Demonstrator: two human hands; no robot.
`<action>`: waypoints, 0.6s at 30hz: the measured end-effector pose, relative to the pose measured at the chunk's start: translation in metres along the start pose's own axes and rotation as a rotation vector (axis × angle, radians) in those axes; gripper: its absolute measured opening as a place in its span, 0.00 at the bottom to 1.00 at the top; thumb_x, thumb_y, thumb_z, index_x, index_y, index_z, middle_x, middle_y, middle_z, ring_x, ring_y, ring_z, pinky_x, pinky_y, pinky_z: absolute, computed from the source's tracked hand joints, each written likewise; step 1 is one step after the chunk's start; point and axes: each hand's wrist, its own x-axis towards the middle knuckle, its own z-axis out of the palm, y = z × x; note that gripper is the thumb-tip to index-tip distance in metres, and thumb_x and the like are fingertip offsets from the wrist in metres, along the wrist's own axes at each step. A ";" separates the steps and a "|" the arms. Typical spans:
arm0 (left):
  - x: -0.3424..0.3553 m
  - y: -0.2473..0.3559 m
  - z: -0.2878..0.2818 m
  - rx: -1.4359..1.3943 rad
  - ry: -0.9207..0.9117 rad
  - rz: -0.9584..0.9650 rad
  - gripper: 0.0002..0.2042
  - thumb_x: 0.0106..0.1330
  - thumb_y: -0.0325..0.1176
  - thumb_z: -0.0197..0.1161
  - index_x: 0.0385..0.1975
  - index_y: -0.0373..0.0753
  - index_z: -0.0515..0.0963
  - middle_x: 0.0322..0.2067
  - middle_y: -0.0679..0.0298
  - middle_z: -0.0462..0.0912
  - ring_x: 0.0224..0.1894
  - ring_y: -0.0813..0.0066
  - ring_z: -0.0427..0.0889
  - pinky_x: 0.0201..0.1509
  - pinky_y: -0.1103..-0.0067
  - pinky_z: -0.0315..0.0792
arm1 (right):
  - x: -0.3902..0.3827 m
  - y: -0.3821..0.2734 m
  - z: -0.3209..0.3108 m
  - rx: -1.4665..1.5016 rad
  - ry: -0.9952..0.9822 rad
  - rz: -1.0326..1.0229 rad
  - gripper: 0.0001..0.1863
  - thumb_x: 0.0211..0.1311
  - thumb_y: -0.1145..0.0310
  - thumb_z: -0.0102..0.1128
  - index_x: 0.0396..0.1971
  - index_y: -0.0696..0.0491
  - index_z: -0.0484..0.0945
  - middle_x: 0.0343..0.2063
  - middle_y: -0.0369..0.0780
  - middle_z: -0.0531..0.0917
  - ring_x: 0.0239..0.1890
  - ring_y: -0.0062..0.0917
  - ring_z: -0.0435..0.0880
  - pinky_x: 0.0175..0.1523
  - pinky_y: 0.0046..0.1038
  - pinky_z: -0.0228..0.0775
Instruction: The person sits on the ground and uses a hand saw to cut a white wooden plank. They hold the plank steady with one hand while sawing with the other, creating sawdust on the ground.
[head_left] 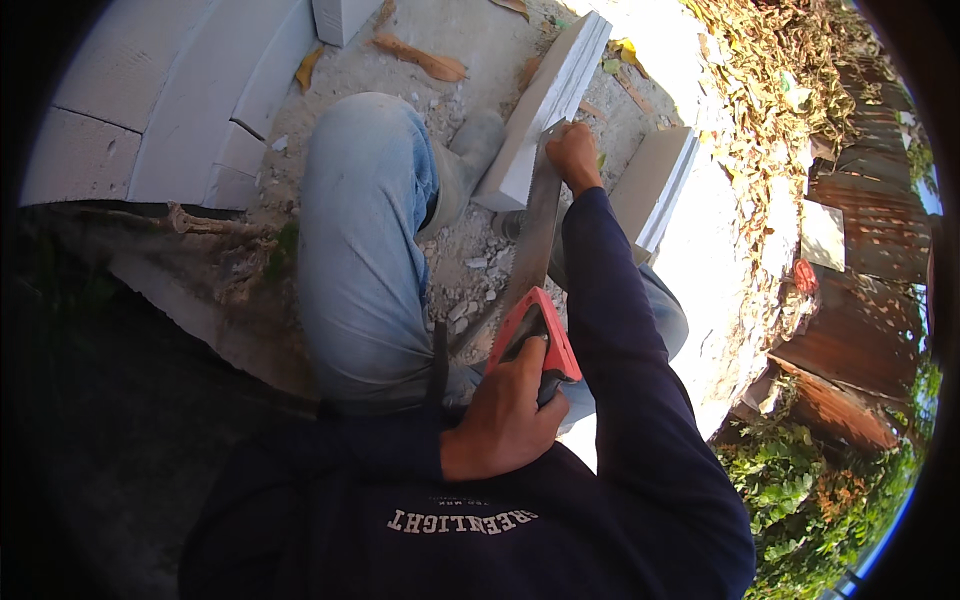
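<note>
My left hand [505, 420] grips the red-and-black handle [535, 330] of a hand saw, held low near my chest. The steel blade [536, 240] extends upward to my right hand [572, 150], whose fingers are closed on its far end, beside the upper end of a long white block [530, 120]. That block lies at a slant on dusty rubble between and beyond my bent legs [355, 240]. A second white block [645, 185] lies to the right of my right forearm.
Pale blocks [170, 120] form a curved stack at the upper left, with another block [340, 15] at the top. Broken chips [475, 290] litter the ground. Dry leaves [755, 80], rusty corrugated sheets [850, 330] and green plants [780, 490] border the right side.
</note>
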 end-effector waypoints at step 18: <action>0.049 -0.023 0.017 -0.155 0.029 0.187 0.12 0.56 0.22 0.58 0.40 0.30 0.69 0.29 0.52 0.74 0.30 0.60 0.76 0.35 0.68 0.69 | 0.047 0.011 -0.029 0.189 0.176 0.014 0.15 0.48 0.73 0.56 0.34 0.64 0.83 0.35 0.62 0.83 0.42 0.53 0.85 0.51 0.43 0.75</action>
